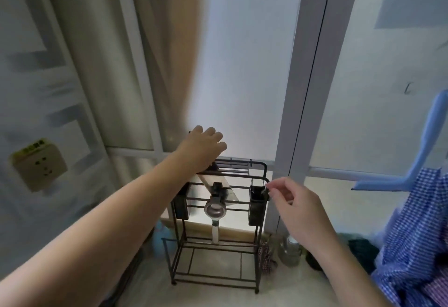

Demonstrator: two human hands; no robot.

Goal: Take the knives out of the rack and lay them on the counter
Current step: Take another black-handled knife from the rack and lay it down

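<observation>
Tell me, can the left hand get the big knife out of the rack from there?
Probably yes. The left hand is already on the dark handle at the top of the knife, whose blade slants through the rack, with open space above it.

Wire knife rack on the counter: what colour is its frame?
Black; the thin metal wire rack shows clearly in the head view.

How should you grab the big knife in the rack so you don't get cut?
Take the knife by its dark handle, which sticks up at the top back of the rack, where the left hand already is. Come from above and lift up and out: the wide blade slants down inside the bars, so any other way meets metal.
</observation>
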